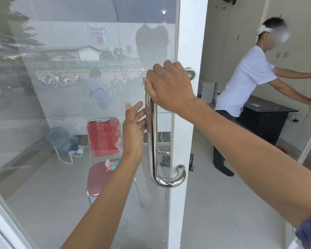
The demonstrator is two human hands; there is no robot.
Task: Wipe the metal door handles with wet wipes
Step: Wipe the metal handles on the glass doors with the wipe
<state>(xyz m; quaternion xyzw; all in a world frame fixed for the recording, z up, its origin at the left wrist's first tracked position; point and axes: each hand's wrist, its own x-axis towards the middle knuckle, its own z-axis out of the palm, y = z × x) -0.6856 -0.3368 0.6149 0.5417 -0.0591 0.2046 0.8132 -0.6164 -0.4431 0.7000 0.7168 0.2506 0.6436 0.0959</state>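
Presently: right hand (169,85) grips wet wipe (143,81) round steel pull handle (153,141) top; left hand (134,126) open; next, downward stroke.

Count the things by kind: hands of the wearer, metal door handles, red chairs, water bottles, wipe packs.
Hands: 2, left hand, right hand
Metal door handle: 1
Red chair: 1
Water bottle: 1
Wipe pack: 1
Total: 6

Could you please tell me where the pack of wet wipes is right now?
The red-and-teal wet wipes pack lies on the seat of the red metal-framed chair, behind the glass door, lower left of the steel handle.
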